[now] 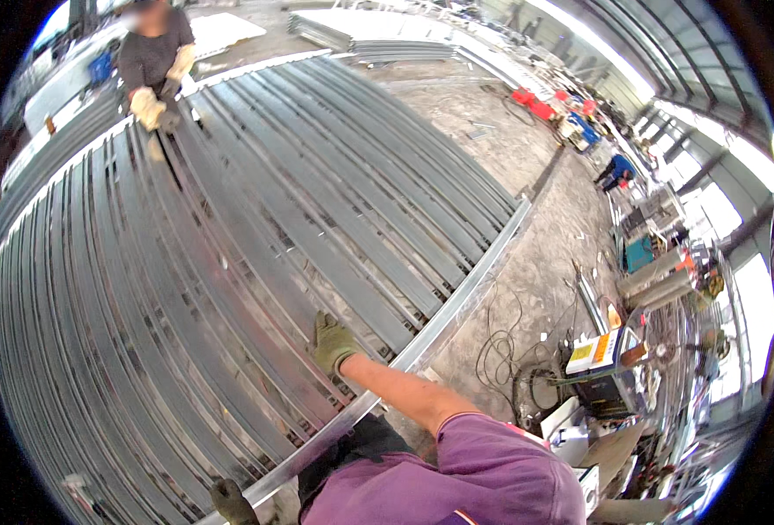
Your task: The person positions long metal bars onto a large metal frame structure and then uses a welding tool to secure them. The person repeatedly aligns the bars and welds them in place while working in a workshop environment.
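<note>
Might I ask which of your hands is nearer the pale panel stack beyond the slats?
Right. The right hand is on the slats, short of the stack; the left hand is farther, near the rail.

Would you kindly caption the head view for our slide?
A gloved right hand at long grey metal slats, a gloved co-worker opposite.

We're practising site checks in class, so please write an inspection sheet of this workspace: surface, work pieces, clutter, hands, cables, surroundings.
Surface: metal rail along the near edge; bare floor beyond it.
Work pieces: long grey metal slats, side by side, gaps between some.
Clutter: red items and a dark box with a yellow-and-white top, both on the right.
Hands: right hand, gloved, at the slats; left hand, gloved, near the rail; grips unclear.
Cables: dark cable looped on the floor.
Surroundings: gloved co-worker at the far edge; stacked panels behind.
</note>
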Demonstrator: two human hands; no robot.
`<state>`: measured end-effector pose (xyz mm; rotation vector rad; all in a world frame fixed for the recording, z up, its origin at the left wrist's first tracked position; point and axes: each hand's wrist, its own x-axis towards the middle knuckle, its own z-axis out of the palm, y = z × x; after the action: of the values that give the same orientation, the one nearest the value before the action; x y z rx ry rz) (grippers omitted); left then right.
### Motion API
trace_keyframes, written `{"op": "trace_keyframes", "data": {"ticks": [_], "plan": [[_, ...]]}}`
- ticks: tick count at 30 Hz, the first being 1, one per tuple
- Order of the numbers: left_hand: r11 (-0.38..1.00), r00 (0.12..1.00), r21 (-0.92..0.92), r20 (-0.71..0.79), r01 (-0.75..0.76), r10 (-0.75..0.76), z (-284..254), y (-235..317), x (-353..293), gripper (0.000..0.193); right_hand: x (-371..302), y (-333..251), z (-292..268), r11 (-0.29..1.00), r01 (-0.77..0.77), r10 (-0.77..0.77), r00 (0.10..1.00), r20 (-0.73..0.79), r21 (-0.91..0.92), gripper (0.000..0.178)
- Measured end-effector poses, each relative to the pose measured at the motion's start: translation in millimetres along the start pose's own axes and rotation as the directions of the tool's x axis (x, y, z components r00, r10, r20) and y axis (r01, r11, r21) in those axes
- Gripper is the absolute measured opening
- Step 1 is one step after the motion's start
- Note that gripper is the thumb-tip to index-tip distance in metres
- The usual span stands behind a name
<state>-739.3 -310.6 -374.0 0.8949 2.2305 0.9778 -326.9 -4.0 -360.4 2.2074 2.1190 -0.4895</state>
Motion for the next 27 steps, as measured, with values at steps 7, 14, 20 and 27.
{"op": "trace_keyframes", "data": {"ticks": [7, 14, 20, 27], "plan": [[0.973, 0.984, 0.189, 0.138, -0.134, 0.108, -1, 69, 10, 0.032, -20, 11, 2, 0.986, -0.050, 0.051, 0.999, 0.000, 0.160, 0.082], [0.991, 0.992, 0.048, 0.047, -0.123, 0.121, 20, 19, 26, 0.018, -26, 24, 7, 0.988, 0.095, -0.091, 0.995, -0.034, 0.121, 0.067], [0.952, 0.999, 0.303, 0.029, -0.039, 0.032, -10, 47, -3, 0.034, -26, 11, 22, 0.999, 0.007, -0.005, 0.999, -0.047, 0.051, 0.081], [0.991, 0.993, 0.124, -0.109, 0.053, -0.040, -25, 49, -48, 0.037, -9, 37, 55, 0.994, 0.105, -0.105, 0.994, -0.038, -0.007, 0.079]]}}
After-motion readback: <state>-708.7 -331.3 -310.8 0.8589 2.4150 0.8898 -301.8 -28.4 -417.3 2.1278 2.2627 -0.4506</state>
